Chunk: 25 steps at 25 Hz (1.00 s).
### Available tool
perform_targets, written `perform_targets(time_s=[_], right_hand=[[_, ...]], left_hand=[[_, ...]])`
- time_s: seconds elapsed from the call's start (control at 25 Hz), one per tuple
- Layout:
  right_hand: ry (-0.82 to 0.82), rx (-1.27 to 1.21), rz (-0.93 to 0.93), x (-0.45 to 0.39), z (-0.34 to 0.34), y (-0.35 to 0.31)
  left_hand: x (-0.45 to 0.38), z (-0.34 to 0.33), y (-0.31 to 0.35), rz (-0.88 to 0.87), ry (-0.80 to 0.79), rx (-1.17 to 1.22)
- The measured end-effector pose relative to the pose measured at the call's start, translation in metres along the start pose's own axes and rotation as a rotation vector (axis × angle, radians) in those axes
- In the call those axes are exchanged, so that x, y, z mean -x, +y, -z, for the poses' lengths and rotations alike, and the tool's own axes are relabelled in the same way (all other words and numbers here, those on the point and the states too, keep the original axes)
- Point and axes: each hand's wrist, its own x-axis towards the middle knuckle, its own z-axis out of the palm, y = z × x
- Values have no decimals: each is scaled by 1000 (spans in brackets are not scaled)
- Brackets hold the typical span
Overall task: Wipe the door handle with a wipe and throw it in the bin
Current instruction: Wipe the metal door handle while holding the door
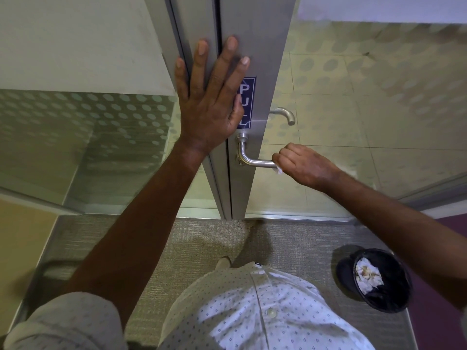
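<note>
Head view, looking down: a white wipe [279, 170], thin, soft and light, is bunched inside the right hand [300, 164], whose fingers are curled tight around it at the free end of a brushed-metal lever door handle [255, 161]. Only a small corner of the wipe shows; its size and dampness cannot be told. It likely needs a firm squeeze against the smooth, rigid lever. The left hand [212, 97] lies flat with fingers spread on the door frame [262, 46], partly covering a blue sign [249, 102]. A black bin [374, 279] holding crumpled paper stands on the carpet at lower right.
</note>
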Motion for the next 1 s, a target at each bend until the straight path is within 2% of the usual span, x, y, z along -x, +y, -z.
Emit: perform_targets(time_s=[0.08, 0.24, 0.4, 0.48, 0.56, 0.68, 0.8, 0.84, 1.0], right_hand=[[-25, -49, -16, -9, 7, 1], [-83, -207, -183, -19, 15, -4], [-27, -258, -190, -12, 8, -6], [-9, -327, -279, -3, 2, -12], [68, -450, -451, 1, -1, -26], [357, -740, -800, -14, -4, -54], [643, -1273, -1308, -39, -3, -77], [713, -1452, -1414, -44, -1, -81], [871, -1876, -1641, -53, 12, -79]], left_hand=[[1, -1, 0, -2, 0, -7], [1, -1, -1, -5, 1, -19], [2, 0, -2, -6, -11, -27], [2, -1, -2, -7, -9, -29], [3, -2, -2, -5, -2, -24], [4, -4, 0, -8, 21, -15], [4, -4, 1, -18, 40, -14], [3, -4, 2, -18, 43, -17], [3, -3, 2, -21, 61, -12]])
